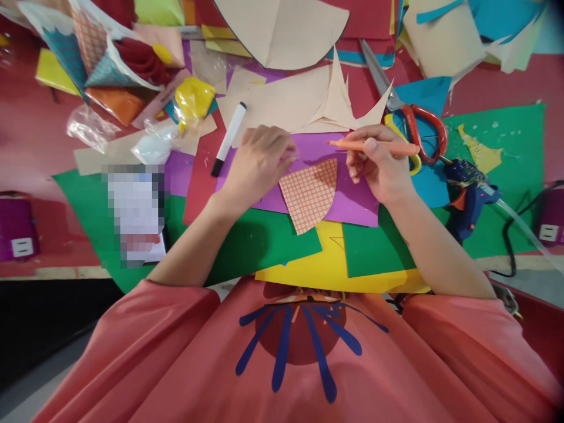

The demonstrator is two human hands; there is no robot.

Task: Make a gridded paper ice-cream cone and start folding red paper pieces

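Note:
My right hand (379, 164) grips an orange felt-tip pen (383, 147), its tip pointing left over the purple sheet (356, 202). Just below the pen lies a fan-shaped piece (311, 194) with a red-orange checked pattern and a curved right edge. Beside its upper left corner is my left hand (262, 158), fingers curled and drawn together; whatever might be between the fingertips is hidden. A white marker with a black end (229, 138) rests left of that hand. Behind the right hand lie large scissors with red and yellow handles (418, 132).
At right a blue glue gun (471, 205) lies on green sheet (520, 153), its cord trailing off the edge. Cream paper scraps (286, 100) and a half-round cream sheet (286, 29) lie behind. A phone (136, 211), plastic-wrapped yellow clay-like lump (194, 97) and patterned cones (97, 53) fill the left.

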